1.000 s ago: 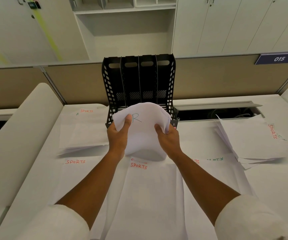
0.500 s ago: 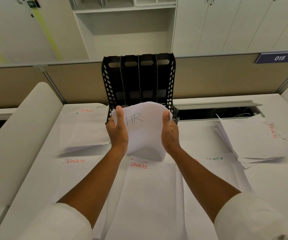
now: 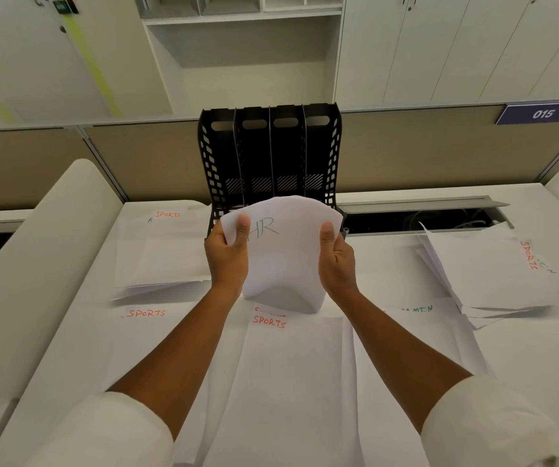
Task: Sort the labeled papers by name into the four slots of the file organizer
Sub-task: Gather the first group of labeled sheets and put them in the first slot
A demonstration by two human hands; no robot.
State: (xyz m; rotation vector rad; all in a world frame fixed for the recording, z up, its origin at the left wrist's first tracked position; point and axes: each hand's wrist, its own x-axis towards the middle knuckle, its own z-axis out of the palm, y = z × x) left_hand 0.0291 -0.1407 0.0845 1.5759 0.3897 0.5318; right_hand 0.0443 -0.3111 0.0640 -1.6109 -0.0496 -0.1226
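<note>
I have the HR papers (image 3: 284, 251) clamped between both grips, left hand (image 3: 227, 257) on one edge and right hand (image 3: 337, 261) on the other, thumbs on top, so the stack bows upward just in front of the file organizer (image 3: 268, 153). I judge this the filing step: next I must pick a slot and straighten the stack to slide it in. All four slots look empty. Sports sheets (image 3: 268, 321) lie on the counter (image 3: 389, 264) below my grips, more piles on either side.
</note>
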